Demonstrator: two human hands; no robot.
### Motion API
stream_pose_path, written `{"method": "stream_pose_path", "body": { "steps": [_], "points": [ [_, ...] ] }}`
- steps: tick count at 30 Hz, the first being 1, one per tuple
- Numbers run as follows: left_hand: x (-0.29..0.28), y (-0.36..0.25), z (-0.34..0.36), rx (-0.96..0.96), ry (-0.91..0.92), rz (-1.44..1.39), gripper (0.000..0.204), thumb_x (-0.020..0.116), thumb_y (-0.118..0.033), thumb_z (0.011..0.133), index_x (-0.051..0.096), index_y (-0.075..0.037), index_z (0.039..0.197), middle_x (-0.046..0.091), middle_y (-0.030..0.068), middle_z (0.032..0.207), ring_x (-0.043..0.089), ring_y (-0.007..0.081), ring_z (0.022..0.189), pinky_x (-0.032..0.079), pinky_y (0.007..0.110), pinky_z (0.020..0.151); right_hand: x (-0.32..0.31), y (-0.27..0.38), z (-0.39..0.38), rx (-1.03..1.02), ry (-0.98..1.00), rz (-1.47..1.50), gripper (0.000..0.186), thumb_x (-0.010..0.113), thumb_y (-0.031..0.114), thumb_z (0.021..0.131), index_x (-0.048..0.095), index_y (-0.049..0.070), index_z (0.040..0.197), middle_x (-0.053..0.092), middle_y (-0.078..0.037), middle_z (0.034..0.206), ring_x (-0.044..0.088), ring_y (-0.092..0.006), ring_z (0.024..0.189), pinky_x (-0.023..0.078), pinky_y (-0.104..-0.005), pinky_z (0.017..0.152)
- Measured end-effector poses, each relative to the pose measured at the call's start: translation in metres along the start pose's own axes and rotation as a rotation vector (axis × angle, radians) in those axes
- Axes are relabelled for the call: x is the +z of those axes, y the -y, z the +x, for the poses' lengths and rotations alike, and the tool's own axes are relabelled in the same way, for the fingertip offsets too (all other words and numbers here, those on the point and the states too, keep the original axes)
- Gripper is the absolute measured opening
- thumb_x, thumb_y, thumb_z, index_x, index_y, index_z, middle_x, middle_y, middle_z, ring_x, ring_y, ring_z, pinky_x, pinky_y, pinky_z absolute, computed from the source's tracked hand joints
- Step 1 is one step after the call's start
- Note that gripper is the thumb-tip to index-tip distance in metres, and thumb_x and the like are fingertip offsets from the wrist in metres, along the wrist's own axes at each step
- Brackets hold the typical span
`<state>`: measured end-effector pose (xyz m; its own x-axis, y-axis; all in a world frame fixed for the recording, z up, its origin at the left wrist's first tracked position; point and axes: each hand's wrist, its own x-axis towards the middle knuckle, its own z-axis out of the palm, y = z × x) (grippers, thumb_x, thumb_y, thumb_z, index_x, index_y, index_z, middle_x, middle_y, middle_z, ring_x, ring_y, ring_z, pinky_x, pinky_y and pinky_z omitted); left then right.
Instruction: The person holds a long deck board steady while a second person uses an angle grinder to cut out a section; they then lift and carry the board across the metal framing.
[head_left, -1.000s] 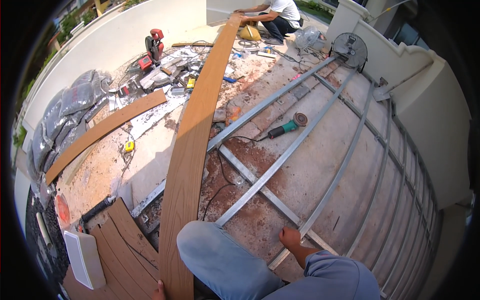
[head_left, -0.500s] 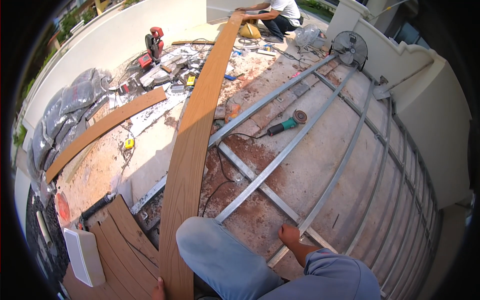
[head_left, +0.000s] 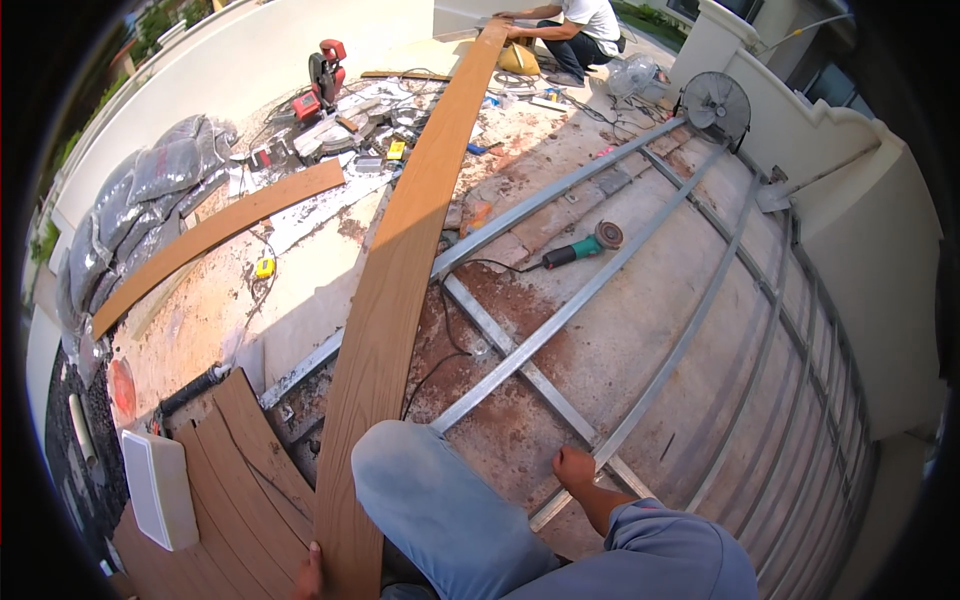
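A long wood-grain deck board (head_left: 400, 250) runs from beside my knee to the far end of the work area. At its near end, my left hand (head_left: 309, 573) grips the left edge, with only the thumb side showing. My right hand (head_left: 574, 468) is curled into a fist just over a crossing of the galvanised metal frame (head_left: 510, 365). Nothing sticks out of that fist, and its finger side faces away. A co-worker (head_left: 575, 35) crouches at the far end with their hands on the board. A green angle grinder (head_left: 583, 246) lies among the frame bars, its cord trailing left.
Laid deck boards (head_left: 240, 470) carry a white box-shaped item (head_left: 161, 490) at lower left. Beyond are a loose board (head_left: 220, 240), grey plastic sacks (head_left: 150, 190), a red cut-off saw (head_left: 322, 80) and scattered tools. A fan (head_left: 716, 103) stands by the right wall.
The view has shifted slightly, so the far scene sits a little lower and further right. Both hands keep their places, the left at the board's edge and the right closed over the frame.
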<state>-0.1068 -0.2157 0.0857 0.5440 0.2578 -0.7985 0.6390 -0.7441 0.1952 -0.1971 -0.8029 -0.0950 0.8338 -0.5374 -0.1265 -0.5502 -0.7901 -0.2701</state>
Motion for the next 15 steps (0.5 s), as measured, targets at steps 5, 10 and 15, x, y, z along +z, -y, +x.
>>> {"method": "stream_pose_path", "body": {
  "steps": [5,10,15],
  "points": [
    [-0.005,-0.025,-0.025,0.050,0.052,-0.002,0.109,0.020,-0.078,0.093,0.050,0.020,0.129,0.053,0.0369,0.132,0.046,0.0429,0.133,0.033,0.039,0.112,0.002,-0.003,-0.001,0.010,0.020,-0.013,0.022,0.059,0.027,0.084,0.064,0.006,0.080,0.067,-0.018,0.076,0.065,-0.0387,0.072,0.051,-0.0507,0.067],
    [-0.010,-0.038,-0.041,0.085,0.085,-0.007,0.109,0.019,-0.078,0.094,0.052,0.021,0.126,0.055,0.0378,0.128,0.050,0.0430,0.129,0.036,0.038,0.109,0.005,-0.004,-0.001,0.024,0.047,-0.026,0.023,0.058,0.028,0.085,0.065,0.006,0.080,0.067,-0.018,0.077,0.065,-0.0387,0.072,0.051,-0.0508,0.068],
    [-0.013,-0.037,-0.041,0.036,0.106,0.055,0.110,0.019,-0.080,0.092,0.053,0.020,0.125,0.055,0.0386,0.127,0.050,0.0435,0.129,0.037,0.039,0.108,0.001,-0.001,0.000,0.025,0.057,-0.034,0.023,0.059,0.028,0.085,0.065,0.005,0.080,0.068,-0.018,0.077,0.066,-0.0383,0.072,0.052,-0.0500,0.068]
  ]
}}
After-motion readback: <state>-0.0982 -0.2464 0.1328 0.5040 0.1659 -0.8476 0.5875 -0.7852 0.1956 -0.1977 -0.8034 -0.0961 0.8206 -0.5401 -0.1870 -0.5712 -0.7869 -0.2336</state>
